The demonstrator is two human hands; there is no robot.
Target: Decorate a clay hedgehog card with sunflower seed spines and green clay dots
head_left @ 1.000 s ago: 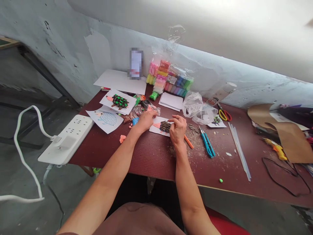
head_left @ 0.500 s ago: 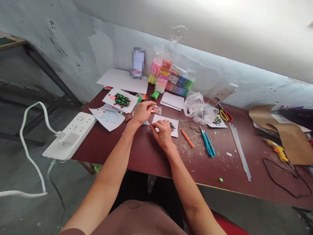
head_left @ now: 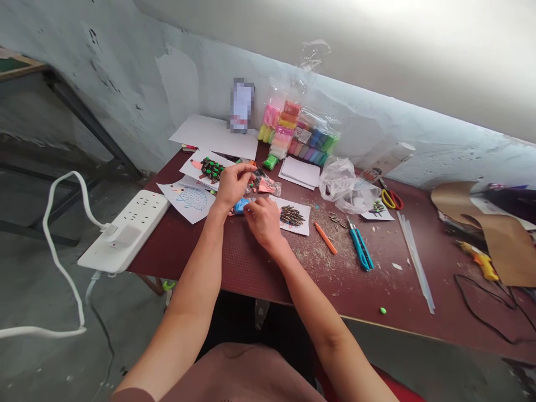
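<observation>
My left hand (head_left: 234,184) hovers over the small clay packets, its thumb and fingertips pinched together; what they hold, if anything, is too small to name. Just right of it, my right hand (head_left: 263,220) has its fingers bent beside a blue packet (head_left: 240,205), and its fingertips are partly hidden. A paper with a seed-covered hedgehog (head_left: 292,215) lies right of my right hand. Behind my left hand is a card with a green-and-black hedgehog (head_left: 211,169). The blue hedgehog drawing (head_left: 190,202) lies to the left. A pink clay packet (head_left: 268,186) rests between the hands and the paper stack.
An orange tool (head_left: 325,238), a teal cutter (head_left: 360,245), seeds and scissors (head_left: 392,199) lie to the right. Clear glue sticks (head_left: 416,262) and a yellow glue gun (head_left: 479,261) are farther right. A power strip (head_left: 125,231) sits at the left edge.
Both hands have shifted left relative to the table. The seed hedgehog and the blue packet are now more exposed. The view has moved slightly.
</observation>
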